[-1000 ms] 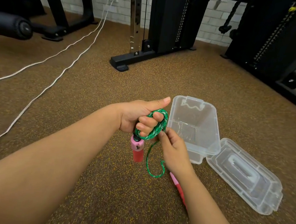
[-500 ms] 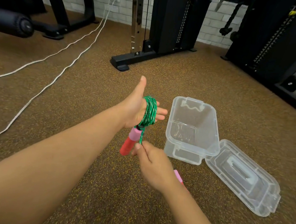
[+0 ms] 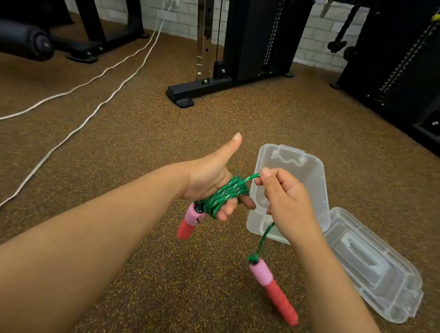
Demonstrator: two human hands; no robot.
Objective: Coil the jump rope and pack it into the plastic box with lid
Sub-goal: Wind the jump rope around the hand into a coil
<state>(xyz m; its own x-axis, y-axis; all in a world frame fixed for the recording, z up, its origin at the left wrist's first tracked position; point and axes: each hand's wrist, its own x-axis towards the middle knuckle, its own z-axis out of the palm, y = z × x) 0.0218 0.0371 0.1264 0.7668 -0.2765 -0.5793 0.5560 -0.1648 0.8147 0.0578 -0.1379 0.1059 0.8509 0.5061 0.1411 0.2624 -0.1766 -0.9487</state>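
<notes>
One green braided jump rope (image 3: 224,196) with two pink-and-red handles. One clear plastic box (image 3: 314,172), one clear lid (image 3: 377,276). Two white floor cables (image 3: 88,114).

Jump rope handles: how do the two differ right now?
The handle by the left hand sits against the green rope coil wound around that hand's fingers; the other handle dangles free on a short length of rope below the right hand. The first looks shorter, partly hidden behind the coil; the second shows full length. Both are pink at the rope end, red below, and tilted.
</notes>
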